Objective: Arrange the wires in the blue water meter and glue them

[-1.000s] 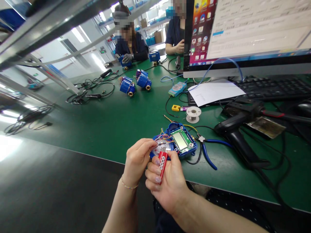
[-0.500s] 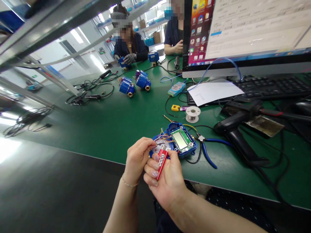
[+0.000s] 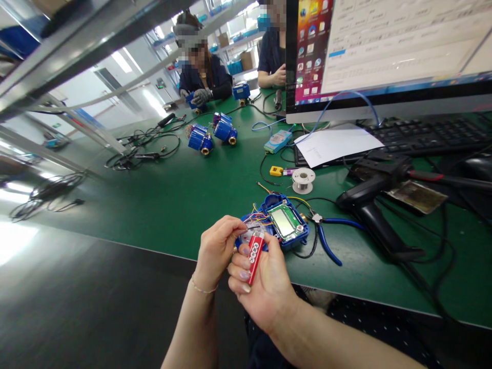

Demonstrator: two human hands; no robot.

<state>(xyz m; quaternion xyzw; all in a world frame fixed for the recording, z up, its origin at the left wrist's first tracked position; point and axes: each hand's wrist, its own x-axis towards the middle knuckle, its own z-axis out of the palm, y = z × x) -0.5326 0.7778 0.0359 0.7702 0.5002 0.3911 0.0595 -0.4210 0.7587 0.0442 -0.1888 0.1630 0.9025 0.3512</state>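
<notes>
My right hand [image 3: 265, 287] is closed round a small red lighter [image 3: 254, 255] with white rings printed on it, its top pointing at an opened blue meter housing [image 3: 284, 225] near the front edge of the green table [image 3: 184, 200]. The housing shows a green circuit board with a grey display and several coloured wires. My left hand [image 3: 216, 251] is pinched on the wires at the housing's left side, right beside the lighter's top. What exactly sits between those fingertips is hidden.
Blue-handled cutters [image 3: 326, 236] lie right of the housing, a black handheld scanner [image 3: 369, 205] beyond them. A solder spool [image 3: 303, 180], paper [image 3: 334, 143], keyboard [image 3: 430, 134] and monitor [image 3: 384, 51] stand behind. Blue meters [image 3: 213, 134] and cables [image 3: 142, 146] lie far left, where two seated people work.
Both hands have stayed at the housing; the lighter has tilted and shifted slightly up toward the wires. The view has drifted a little.
</notes>
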